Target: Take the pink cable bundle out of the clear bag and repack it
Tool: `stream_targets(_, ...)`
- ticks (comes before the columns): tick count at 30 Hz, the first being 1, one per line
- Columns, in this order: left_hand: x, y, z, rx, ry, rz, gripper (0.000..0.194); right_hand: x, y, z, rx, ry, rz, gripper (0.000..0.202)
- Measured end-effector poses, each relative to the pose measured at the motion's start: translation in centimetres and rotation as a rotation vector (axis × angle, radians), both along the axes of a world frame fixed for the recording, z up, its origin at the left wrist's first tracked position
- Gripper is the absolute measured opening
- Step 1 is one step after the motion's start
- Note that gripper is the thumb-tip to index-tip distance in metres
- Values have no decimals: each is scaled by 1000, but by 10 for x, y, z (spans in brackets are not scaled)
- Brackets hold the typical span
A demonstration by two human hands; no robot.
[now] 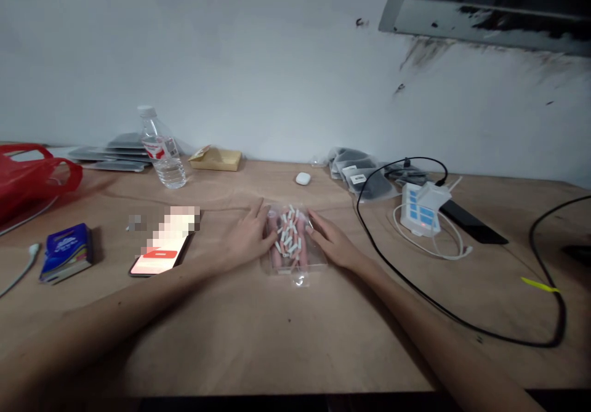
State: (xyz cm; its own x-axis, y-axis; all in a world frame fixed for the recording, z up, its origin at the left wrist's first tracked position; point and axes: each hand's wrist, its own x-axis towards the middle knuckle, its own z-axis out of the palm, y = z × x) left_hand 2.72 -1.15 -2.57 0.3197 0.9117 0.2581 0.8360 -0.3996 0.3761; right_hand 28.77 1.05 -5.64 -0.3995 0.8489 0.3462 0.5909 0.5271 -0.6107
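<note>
A clear plastic package (314, 258) lies flat on the brown table, with several small white pieces (290, 233) and pinkish strips inside it. At its left edge rests my left hand (247, 236), fingers apart, the thumb touching the plastic. My right hand (332, 239) is at the right edge, its fingers spread and its fingertips against the package. Neither hand is closed round anything. A lit phone (168, 246) lies to the left of my left hand.
Left are a water bottle (164, 153), a blue tissue pack (67, 252) and a red bag (32, 181). Behind sit a cardboard box (217, 159), a white case (303, 178) and grey packets (357, 172). A power strip (419, 210) and a looping black cable (429, 301) lie right.
</note>
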Motion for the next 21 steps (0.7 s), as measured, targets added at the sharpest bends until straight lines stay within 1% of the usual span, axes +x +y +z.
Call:
stream_targets(3,-1,-2,4,-40,41,-4,39,-3,0,0,-4,36,-20,58)
stream_targets(6,-4,-2,6,-59,101,-48,53,-5,0,1,7,38,-28,57)
stream_targets(8,-6,0,4,-52,136,-78,66,-2,0,2,22,-1,14,60)
stream_targets(10,-8,2,1,-69,151,-85,74,3,1,2,33,-70,114,68)
stream_targets(12,-9,4,-1,-98,139,-77,71,10,3,2,44,-132,208,78)
stream_targets(14,-8,6,-4,-101,113,-64,62,14,5,1,63,-163,236,80)
stream_targets(16,-8,7,-7,-69,86,-62,54,16,7,-2,89,-179,224,80)
stream_targets(18,-8,8,-12,-38,76,-82,50,15,8,-5,112,-196,202,80)
stream_targets(21,-10,9,-18,-35,120,-130,52,14,8,-7,120,-227,172,82)
